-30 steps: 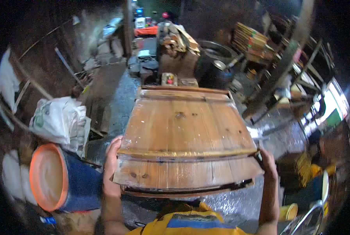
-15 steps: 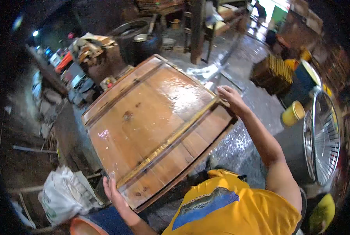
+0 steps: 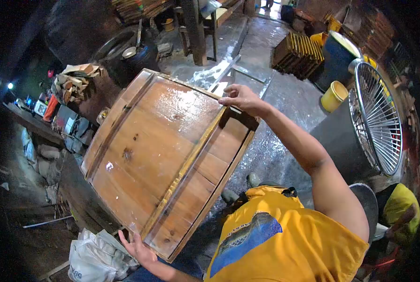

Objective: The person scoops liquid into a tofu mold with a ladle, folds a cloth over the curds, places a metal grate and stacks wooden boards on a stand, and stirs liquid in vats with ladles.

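I've got the big wooden panel (image 3: pixel 149 141) held up at a tilt over the wet floor (image 3: pixel 275 127), the left hand (image 3: pixel 141 251) holding its lower end with fingers splayed and the right hand (image 3: pixel 243 99) holding the opposite edge, fingers curled in close by the end of the yellowish strip (image 3: pixel 186 171). It looks stiff and fairly heavy, and that shiny wet face is probably slippery, so I'd keep both hands on opposite edges near the strip's ends, not flat on the boards.
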A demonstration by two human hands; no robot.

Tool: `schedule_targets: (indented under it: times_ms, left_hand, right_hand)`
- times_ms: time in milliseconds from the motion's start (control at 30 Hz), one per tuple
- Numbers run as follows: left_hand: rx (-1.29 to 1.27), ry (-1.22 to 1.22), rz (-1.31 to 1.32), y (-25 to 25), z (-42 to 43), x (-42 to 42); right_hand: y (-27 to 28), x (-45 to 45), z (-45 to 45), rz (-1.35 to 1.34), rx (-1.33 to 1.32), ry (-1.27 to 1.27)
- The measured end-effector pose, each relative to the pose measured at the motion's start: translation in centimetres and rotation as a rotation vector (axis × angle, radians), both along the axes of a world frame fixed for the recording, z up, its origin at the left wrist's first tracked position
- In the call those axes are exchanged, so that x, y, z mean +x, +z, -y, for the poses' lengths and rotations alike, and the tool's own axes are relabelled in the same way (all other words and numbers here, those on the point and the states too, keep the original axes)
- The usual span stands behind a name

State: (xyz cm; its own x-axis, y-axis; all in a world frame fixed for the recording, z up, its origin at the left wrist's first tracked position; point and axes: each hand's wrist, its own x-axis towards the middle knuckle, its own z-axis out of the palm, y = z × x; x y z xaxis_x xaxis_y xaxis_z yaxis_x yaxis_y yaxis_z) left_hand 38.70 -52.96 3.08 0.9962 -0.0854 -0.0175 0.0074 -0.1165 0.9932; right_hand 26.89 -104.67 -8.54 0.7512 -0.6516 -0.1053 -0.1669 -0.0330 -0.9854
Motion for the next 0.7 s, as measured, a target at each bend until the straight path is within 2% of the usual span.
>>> schedule_targets:
  times_ms: [167,267,300,333,367,400,433,500,533,567,633,667,700]
  left_hand:
    - [-0.039,-0.015,-0.027,-0.2,-0.1,0.0]
    - [-0.016,-0.038,-0.033,-0.4,-0.7,0.2]
    - [0.004,-0.053,-0.043,-0.2,-0.9,0.3]
    - [0.027,-0.069,-0.055,-0.2,-1.2,0.3]
    - [0.234,-0.071,0.104,-0.7,-2.6,0.9]
    - [0.446,-0.042,0.263,-1.2,-4.1,1.5]
    - [0.491,0.083,0.261,-1.0,-4.2,2.4]
    - [0.642,0.283,0.155,-0.5,-2.6,3.0]
    - [0.755,0.353,0.049,1.0,-1.0,2.3]
    - [0.441,0.327,0.081,3.1,3.1,1.3]
    - [0.683,0.118,0.368,4.2,7.2,2.5]
    - [0.791,0.008,0.521,4.8,9.7,2.7]
    - [0.868,-0.068,0.504,6.8,14.6,1.2]
  right_hand:
    - [-1.3,0.1,0.8,0.037,-0.041,0.037]
    - [-2.4,-2.8,2.9,0.347,0.749,0.000]
    - [-3.6,-3.9,3.7,0.413,0.824,-0.064]
    - [-9.4,-5.0,5.0,0.084,0.105,-0.257]
    - [-14.4,-5.5,6.2,-0.263,-0.617,-0.421]
    - [-10.3,-7.7,2.5,-0.759,-0.760,-0.608]
    - [-17.0,-9.8,4.3,-0.482,-0.928,-0.652]
    - [-23.2,-14.3,3.4,-0.361,-0.623,-0.551]
    - [-24.4,-16.2,2.5,-0.500,-0.590,-0.523]
    - [-25.6,-18.4,1.3,-0.644,-0.548,-0.495]
    - [-31.3,-22.7,-0.4,-0.851,-0.337,-0.418]
    - [-32.3,-24.8,-1.2,-0.855,-0.287,-0.444]
    - [-33.2,-26.5,-1.8,-0.857,-0.234,-0.473]
